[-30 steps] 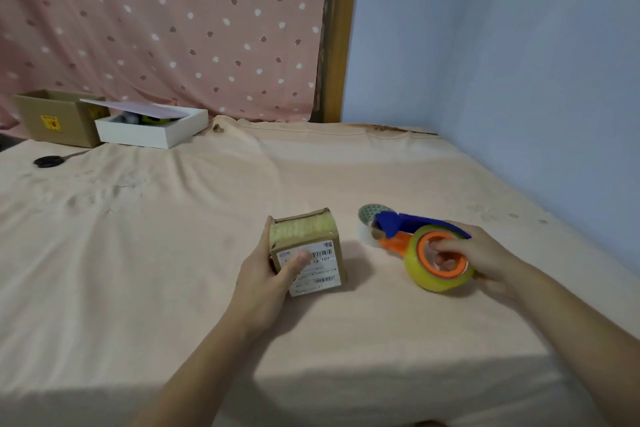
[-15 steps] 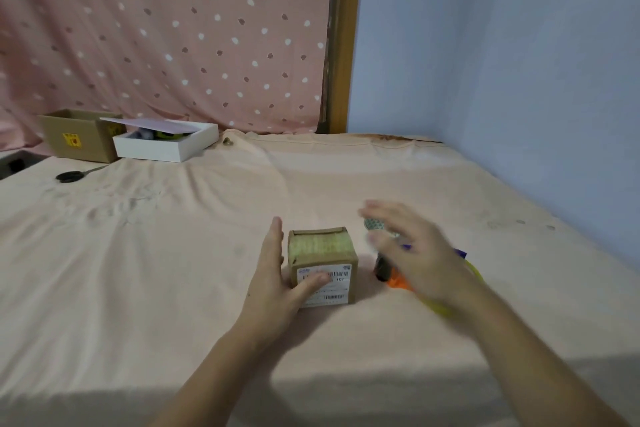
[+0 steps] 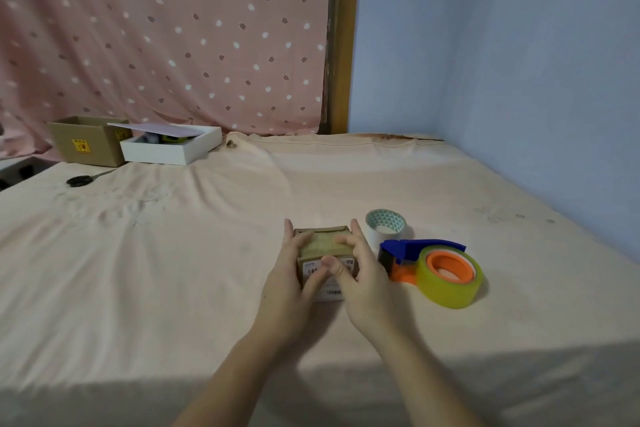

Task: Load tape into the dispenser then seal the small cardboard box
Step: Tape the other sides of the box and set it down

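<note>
On bed sheet (image 3: 173,253): left hand (image 3: 289,284), right hand (image 3: 363,284) both clasp small cardboard box (image 3: 325,246), thumbs on label.

Small box (image 3: 325,246) label and barcodes unreadable.

A single head-worn camera looked forward and down across the bed (image 3: 173,253) toward the curtain (image 3: 166,31) and wall corner. Both forearms entered from the bottom edge, near the lens. No second view existed.

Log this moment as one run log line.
hands: left hand and right hand on small cardboard box | tape dispenser: loaded, resting right of box | seal: tape on top
</note>
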`<state>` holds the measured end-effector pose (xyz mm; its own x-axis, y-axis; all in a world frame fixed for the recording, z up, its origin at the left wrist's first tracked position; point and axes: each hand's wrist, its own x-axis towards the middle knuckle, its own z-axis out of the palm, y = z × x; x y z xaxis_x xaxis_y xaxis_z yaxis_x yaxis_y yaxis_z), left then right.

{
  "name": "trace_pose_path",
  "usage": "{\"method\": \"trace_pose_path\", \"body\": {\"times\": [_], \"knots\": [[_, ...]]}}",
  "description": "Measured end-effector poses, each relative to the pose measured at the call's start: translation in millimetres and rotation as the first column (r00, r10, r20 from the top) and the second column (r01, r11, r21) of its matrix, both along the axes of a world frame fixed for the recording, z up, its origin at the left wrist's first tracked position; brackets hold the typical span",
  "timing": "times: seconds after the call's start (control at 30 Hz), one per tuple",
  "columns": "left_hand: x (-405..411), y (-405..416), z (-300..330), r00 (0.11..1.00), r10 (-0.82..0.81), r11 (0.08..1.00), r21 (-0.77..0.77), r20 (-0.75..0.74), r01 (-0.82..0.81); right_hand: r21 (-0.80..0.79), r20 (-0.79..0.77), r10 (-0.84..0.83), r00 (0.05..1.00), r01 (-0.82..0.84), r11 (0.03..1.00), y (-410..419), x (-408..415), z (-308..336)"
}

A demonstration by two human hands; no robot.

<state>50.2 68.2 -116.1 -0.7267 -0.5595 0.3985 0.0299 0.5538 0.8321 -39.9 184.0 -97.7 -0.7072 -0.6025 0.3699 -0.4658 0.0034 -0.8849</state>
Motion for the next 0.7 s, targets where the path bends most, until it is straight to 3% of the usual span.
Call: {"method": "trace_pose_path", "body": {"times": [0.07, 0.2, 0.3, 0.47, 0.6, 0.7], "knots": [[-2.3, 9.7, -0.5, 0.999, 0.019, 0.994, 0.106, 0.031, -0.022, -0.044, 0.129, -0.052, 0.990, 0.058, 0.997, -5.4, 6.7, -8.4], [-0.2, 15.2, 1.8, 0.998, 0.035, 0.990, 0.138, 0.046, -0.041, -0.082, 0.255, -0.076, 0.964, 0.099, 0.992, -2.6, 14.7, -2.0], [3.8, 12.3, 3.3, 0.992, 0.070, 0.994, 0.075, 0.106, -0.078, 0.071, 0.188, -0.061, 0.980, 0.048, 0.996, 9.0, 14.4, 10.8], [8.2, -6.8, -3.3, 0.951, 0.073, 0.996, -0.068, 0.302, -0.055, 0.406, -0.030, -0.177, 0.984, 0.174, 0.897, 18.0, -0.7, -8.4], [18.0, -25.8, 7.8, 0.952, -0.061, 0.992, 0.122, 0.299, 0.025, 0.297, 0.070, -0.019, 0.997, -0.003, 0.955, 22.9, -7.2, -12.6], [20.4, -35.0, 9.7, 0.968, -0.090, 0.994, 0.076, 0.233, 0.074, 0.274, 0.052, -0.039, 0.998, 0.023, 0.962, 21.8, -16.6, -22.9]]}}
